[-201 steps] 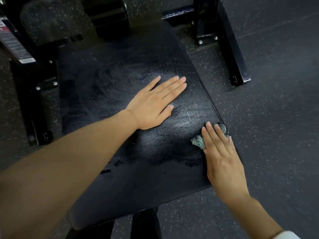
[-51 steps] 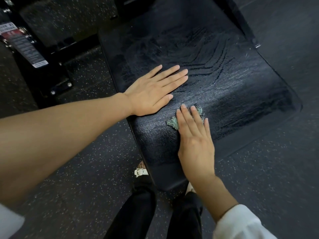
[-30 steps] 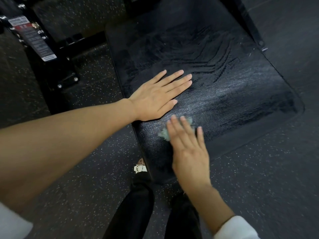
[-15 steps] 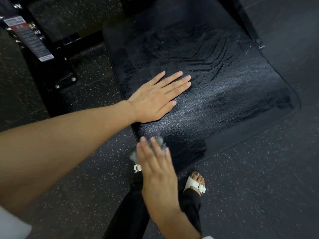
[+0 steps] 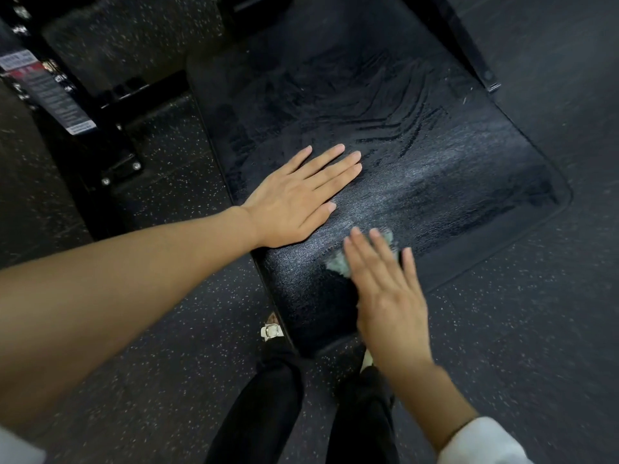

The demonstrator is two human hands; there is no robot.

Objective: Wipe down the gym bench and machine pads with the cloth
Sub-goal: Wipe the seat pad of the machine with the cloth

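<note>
Fingers (image 5: 382,256) of the right hand (image 5: 392,296) are extended and slightly spread, pressing flat on a small crumpled pale green cloth (image 5: 338,264). The left hand (image 5: 294,202) is likewise straight-fingered, palm down, holding nothing. Dark speckled rubber floor (image 5: 536,329) surrounds the wide black textured vinyl bench pad (image 5: 452,182), whose near end points toward the person. A black steel machine frame (image 5: 110,139) stands left of the pad and carries a red-and-white instruction label (image 5: 47,92). The left hand rests on the pad near its left edge, apparently bracing. The right hand, blurred by motion, lies just beside it toward the near end. The cloth is trapped between fingers and pad, with only its edges showing at the fingertips and on the thumb side.

Progress, as judged: curved streaks and a dull sheen cover the middle and far part of the pad, suggesting these zones have been wiped. The near end appears to be the stroke in hand. The pad's side faces and any other machine pads are presumably left, though little of them is visible. A white sandal strap (image 5: 272,330) shows beside the pad's near-left edge
</note>
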